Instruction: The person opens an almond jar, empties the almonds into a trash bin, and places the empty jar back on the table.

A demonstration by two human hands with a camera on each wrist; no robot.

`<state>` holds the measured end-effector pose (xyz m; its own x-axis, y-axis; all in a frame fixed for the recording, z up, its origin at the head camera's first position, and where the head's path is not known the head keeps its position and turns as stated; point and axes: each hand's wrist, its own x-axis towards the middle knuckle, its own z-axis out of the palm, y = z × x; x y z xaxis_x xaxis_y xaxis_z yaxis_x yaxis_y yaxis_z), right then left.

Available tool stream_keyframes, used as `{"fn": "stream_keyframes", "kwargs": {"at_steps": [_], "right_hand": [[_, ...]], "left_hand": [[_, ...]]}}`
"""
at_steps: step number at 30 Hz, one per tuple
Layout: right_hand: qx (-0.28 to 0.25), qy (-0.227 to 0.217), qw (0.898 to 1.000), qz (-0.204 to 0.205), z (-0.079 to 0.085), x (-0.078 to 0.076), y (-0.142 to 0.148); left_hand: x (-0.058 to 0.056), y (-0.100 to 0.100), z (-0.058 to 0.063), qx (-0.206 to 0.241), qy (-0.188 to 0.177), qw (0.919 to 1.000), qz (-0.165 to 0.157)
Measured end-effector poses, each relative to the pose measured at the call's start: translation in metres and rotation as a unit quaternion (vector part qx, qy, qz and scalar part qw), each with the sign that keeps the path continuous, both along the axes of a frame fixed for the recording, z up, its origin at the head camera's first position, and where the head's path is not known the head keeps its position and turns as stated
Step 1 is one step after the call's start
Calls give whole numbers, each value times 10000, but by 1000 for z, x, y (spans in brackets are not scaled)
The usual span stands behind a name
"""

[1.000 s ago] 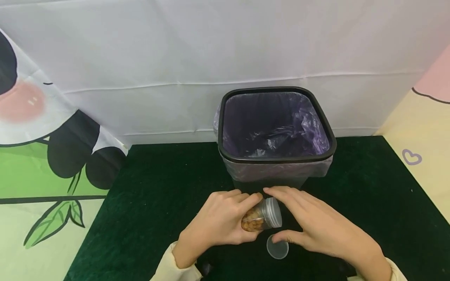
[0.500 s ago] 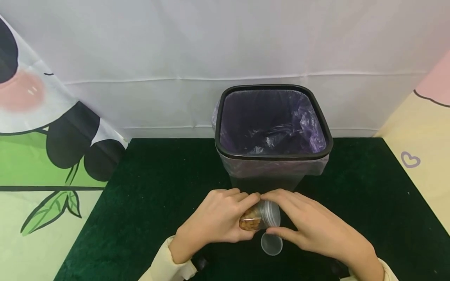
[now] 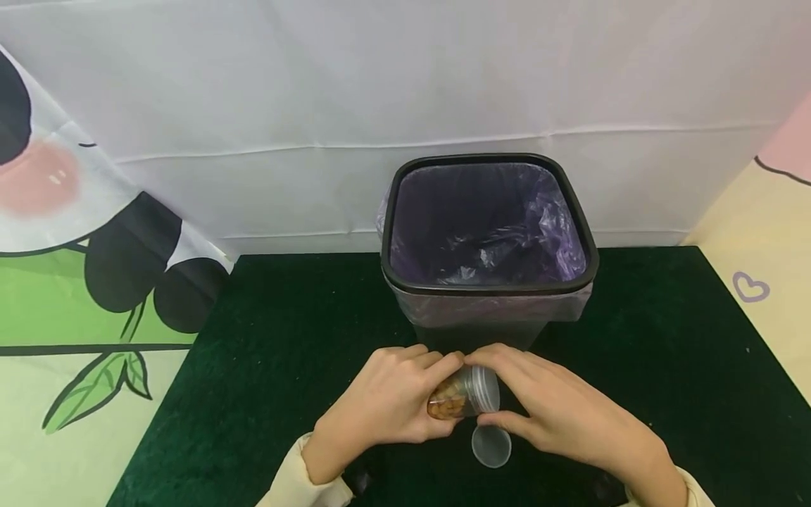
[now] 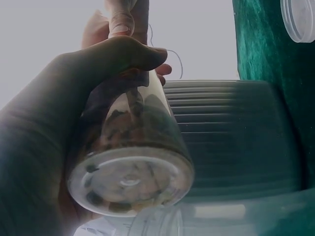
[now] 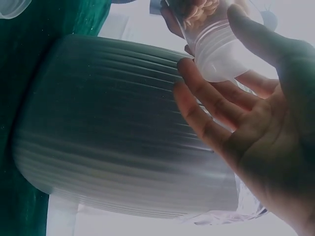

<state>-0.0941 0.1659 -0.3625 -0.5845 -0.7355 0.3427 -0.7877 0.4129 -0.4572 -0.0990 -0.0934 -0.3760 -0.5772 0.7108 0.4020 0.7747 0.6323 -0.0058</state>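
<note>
A clear plastic jar (image 3: 449,400) with light-brown pieces inside lies tilted sideways, its lid (image 3: 484,389) towards the right. My left hand (image 3: 386,398) grips the jar's body; the left wrist view shows its round base (image 4: 130,182) and the thumb across its side. My right hand (image 3: 551,401) holds the lid end between thumb and fingers, with the other fingers spread, as the right wrist view shows. Just in front of the lid, a round clear rim (image 3: 491,446) is visible; I cannot tell whether it is a cup or a loose lid.
Behind the hands stands a dark bin (image 3: 491,289) with a black rim and a purple translucent liner. Dark green cloth (image 3: 304,317) covers the table. A white curtain (image 3: 285,190) hangs at the back. A clear threaded neck (image 4: 162,221) shows low in the left wrist view.
My right hand has closed in on the jar's lid, its thumb and fingers moving left onto it. My left hand keeps its grip, and the head view has shifted slightly.
</note>
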Motion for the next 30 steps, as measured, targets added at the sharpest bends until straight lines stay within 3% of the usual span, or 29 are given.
{"fn": "stream_keyframes", "kwargs": {"at_steps": [6,13,19,30], "right_hand": [[25,11,9999,-122,1,4,-5],[413,-480,9970,-448,7,8,-1],[387,-709,9954,-521,6,8,3],[108,-271,9993,-222,3,5,-1]], "left_hand": [[-2,-3,3,33,44,10000,-64],[2,-5,4,193,-61,9997,-101],[1,-1,4,111,-34,9999,-85],[-1,-2,1,64,-173,9998,-36]]}}
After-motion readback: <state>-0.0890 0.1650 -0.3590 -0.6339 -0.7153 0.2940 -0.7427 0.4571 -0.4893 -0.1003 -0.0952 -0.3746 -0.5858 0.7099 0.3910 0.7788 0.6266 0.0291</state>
